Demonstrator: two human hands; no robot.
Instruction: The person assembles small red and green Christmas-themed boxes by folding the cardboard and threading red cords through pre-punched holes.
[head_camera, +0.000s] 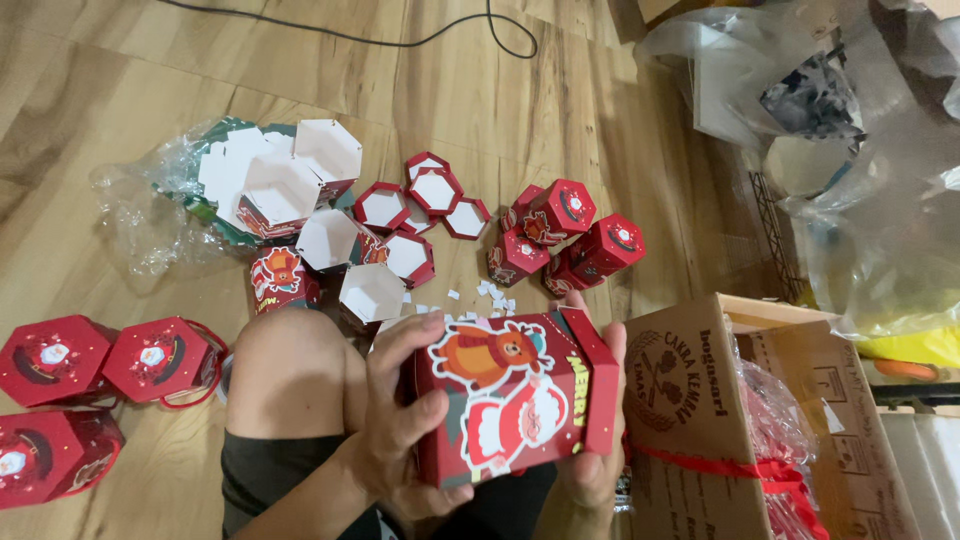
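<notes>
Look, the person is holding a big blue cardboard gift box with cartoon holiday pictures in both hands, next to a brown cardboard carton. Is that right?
Not quite: the cardboard gift box with cartoon holiday pictures is red, not blue. The head view shows the left hand and right hand both gripping it, and the brown cardboard carton does stand right beside it.

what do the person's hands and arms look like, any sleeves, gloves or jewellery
Both the left hand and the right hand are bare, with no gloves. No rings, watch or bracelet show. The forearms in view are uncovered, no sleeves. Dark shorts cover the thigh below a bare knee.
</notes>
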